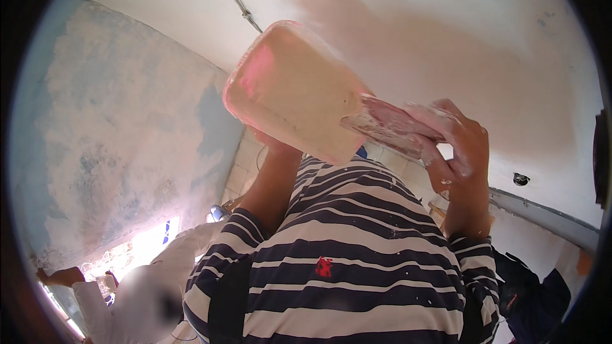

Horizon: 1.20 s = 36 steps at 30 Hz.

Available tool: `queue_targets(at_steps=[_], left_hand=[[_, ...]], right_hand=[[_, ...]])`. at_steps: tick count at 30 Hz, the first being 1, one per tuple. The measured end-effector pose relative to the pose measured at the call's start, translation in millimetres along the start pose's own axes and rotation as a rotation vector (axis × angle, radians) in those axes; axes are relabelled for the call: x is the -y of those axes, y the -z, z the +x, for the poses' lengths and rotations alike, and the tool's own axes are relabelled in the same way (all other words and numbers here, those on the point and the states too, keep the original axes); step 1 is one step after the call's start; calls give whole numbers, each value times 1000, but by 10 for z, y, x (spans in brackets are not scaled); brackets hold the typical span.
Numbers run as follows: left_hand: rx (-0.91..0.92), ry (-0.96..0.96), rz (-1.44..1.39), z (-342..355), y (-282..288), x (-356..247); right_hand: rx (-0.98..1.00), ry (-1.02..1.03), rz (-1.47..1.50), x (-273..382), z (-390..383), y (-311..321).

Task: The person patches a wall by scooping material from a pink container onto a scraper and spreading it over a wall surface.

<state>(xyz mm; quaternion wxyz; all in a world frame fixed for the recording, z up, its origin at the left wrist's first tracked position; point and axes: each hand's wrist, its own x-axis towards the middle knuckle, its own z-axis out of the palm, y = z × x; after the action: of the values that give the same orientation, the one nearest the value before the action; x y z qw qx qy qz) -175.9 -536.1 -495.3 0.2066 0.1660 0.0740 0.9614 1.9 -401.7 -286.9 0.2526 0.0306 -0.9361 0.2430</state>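
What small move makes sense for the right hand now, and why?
I'd probably draw the scraper through what looks like cream paste to load it: the right hand holds the scraper with its front end over the tub, and the left hand, mostly hidden, seems to support the tub from below.

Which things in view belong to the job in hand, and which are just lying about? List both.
In the job:
- beige-smeared pink tray, left hand beneath
- smeared flat tool, in right hand

Apparently just around:
- dark fabric bundle, lower right
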Motion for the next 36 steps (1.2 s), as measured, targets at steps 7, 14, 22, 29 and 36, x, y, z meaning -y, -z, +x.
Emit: queue_targets(at_steps=[7,14,22,29,36], left_hand=[[21,-5,-8,-6,184,192],[31,-7,-1,5,236,233],[25,-7,-7,-58,262,193],[42,-13,-9,-61,304,211],[-7,-28,-1,-101,231,211]], right_hand=[[203,-116,-28,-5,283,-94],[276,-188,22,2,354,-117],[372,-264,186,-11,372,-224],[300,-220,326,-15,340,-343],[279,-342,485,14,242,-242]])
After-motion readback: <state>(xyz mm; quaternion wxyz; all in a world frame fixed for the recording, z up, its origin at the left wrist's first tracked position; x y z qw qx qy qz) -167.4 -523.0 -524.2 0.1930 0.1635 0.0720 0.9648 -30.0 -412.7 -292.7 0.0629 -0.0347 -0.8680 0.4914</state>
